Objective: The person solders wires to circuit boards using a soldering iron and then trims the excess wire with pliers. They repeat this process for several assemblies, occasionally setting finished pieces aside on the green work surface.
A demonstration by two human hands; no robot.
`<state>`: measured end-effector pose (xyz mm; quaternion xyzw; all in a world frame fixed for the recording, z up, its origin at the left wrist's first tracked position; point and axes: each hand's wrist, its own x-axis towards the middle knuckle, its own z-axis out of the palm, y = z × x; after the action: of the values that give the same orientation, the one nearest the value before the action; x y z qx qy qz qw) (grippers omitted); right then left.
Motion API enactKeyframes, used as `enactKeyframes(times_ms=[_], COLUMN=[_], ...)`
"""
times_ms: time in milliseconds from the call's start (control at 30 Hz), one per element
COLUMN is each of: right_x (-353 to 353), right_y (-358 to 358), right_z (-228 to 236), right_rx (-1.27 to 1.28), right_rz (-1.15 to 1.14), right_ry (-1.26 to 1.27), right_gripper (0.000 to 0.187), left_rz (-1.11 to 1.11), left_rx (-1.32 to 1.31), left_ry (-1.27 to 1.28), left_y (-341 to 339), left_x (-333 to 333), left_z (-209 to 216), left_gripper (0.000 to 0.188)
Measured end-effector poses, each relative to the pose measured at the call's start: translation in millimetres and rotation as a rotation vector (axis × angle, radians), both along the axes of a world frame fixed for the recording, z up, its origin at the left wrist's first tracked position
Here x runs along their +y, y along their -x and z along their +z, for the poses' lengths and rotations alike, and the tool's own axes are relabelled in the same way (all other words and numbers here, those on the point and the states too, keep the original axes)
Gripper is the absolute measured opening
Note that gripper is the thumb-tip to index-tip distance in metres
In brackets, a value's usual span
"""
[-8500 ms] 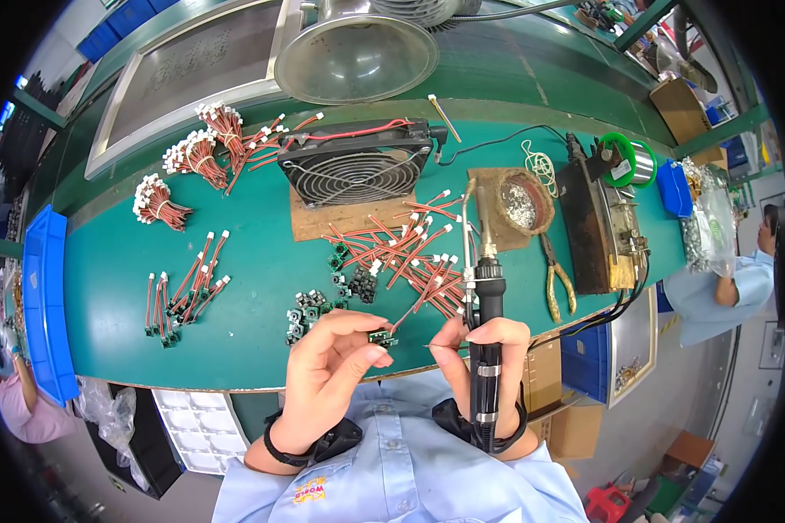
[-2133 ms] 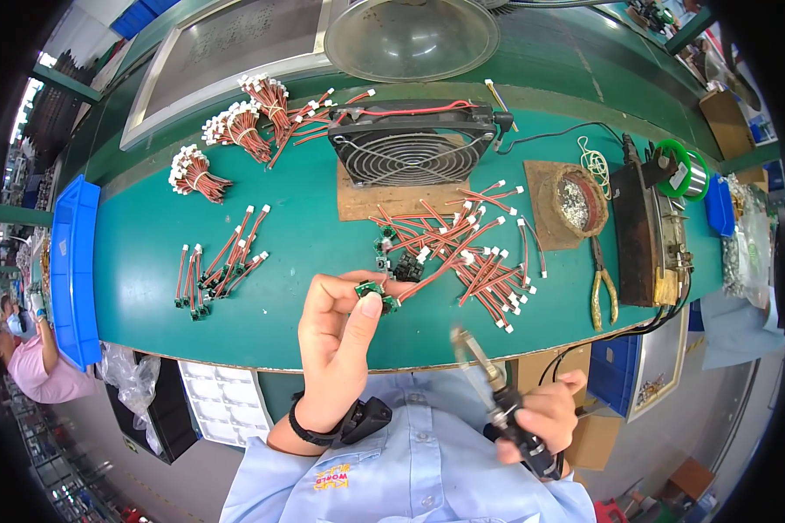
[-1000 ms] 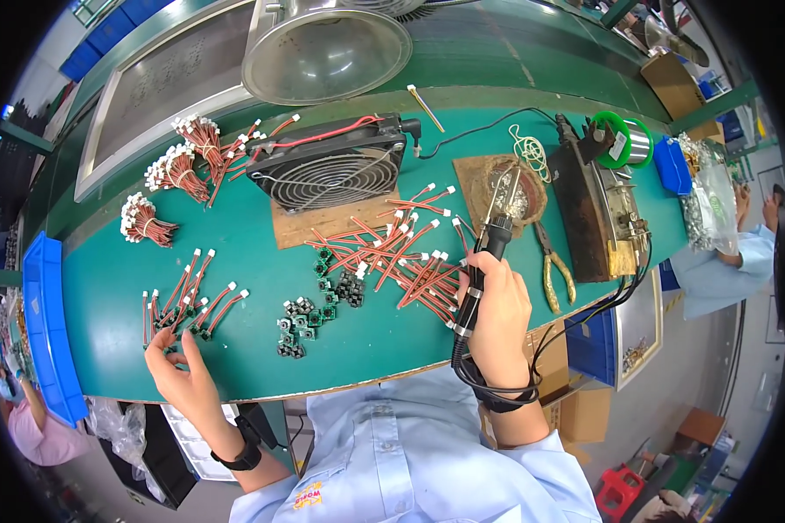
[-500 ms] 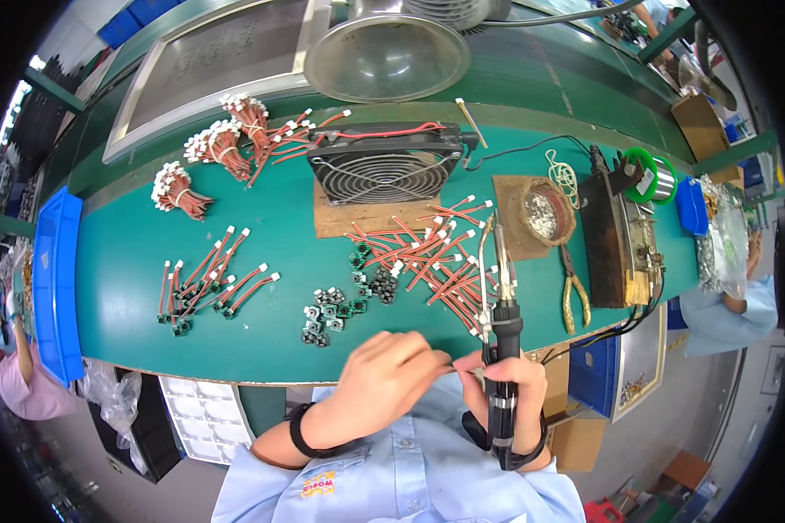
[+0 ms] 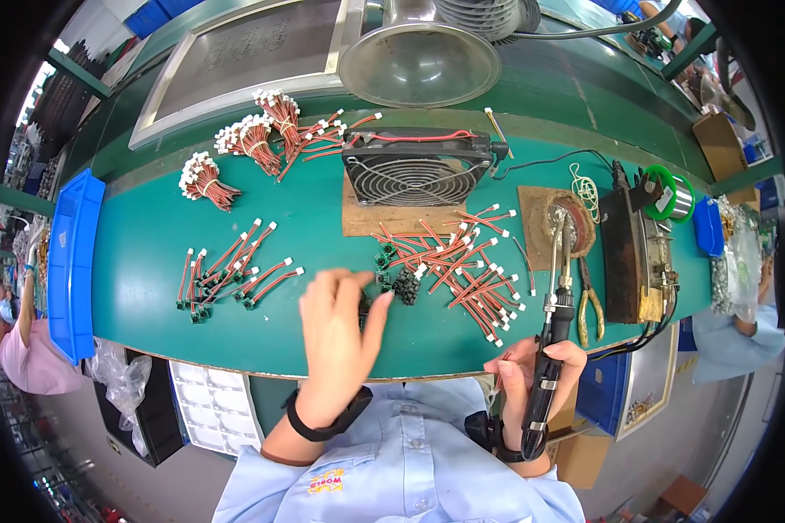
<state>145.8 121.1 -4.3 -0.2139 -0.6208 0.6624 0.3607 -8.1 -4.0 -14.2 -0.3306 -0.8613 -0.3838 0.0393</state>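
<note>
My right hand point(image 5: 532, 375) grips a black-handled soldering iron point(image 5: 560, 318), whose tip reaches over the round brown pot point(image 5: 571, 222). A thin red wire sticks out from the same hand's fingertips. Over the small parts in the middle of the bench is my left hand point(image 5: 333, 327), thumb and fingers apart; it hides some of them. Beside it are small green circuit boards point(image 5: 384, 257) and a cluster of black components point(image 5: 406, 286). Loose red wires with white connectors point(image 5: 462, 270) lie to the right. At left sit several wires joined to green boards point(image 5: 244, 277).
A black fan point(image 5: 417, 174) stands at the back, near banded wire bundles point(image 5: 255, 144). Farther right are pliers point(image 5: 591, 309), a dark soldering station point(image 5: 624, 253) and a green solder spool point(image 5: 673, 196). A blue tray point(image 5: 74, 266) edges the bench at left.
My hands have parted. The left moved leftward and forward onto the small parts, its fingers now apart. The right went right with the soldering iron, bringing its tip over the pot.
</note>
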Motion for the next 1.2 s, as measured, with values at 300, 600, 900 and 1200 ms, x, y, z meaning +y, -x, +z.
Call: enactKeyframes(times_ms=[300, 600, 900, 1200], right_x=[1, 7, 5, 0], right_y=[4, 11, 16, 16], right_z=[-10, 7, 20, 27], right_rx=[-0.057, -0.108, -0.062, -0.102], right_rz=[0.049, 0.187, 0.380, 0.430], right_ry=[-0.270, -0.207, -0.006, -0.125], right_gripper=[0.042, 0.041, 0.040, 0.038], left_rz=[0.012, -0.307, -0.482, -0.572], left_rx=[0.094, -0.522, -1.268, -1.707], left_ry=[0.200, -0.153, -0.635, -0.767], left_y=[-1, -19, -28, -25], left_x=[6, -7, -8, -11], left_z=[-2, 38, 22, 12], left_gripper=[0.023, 0.019, 0.018, 0.020])
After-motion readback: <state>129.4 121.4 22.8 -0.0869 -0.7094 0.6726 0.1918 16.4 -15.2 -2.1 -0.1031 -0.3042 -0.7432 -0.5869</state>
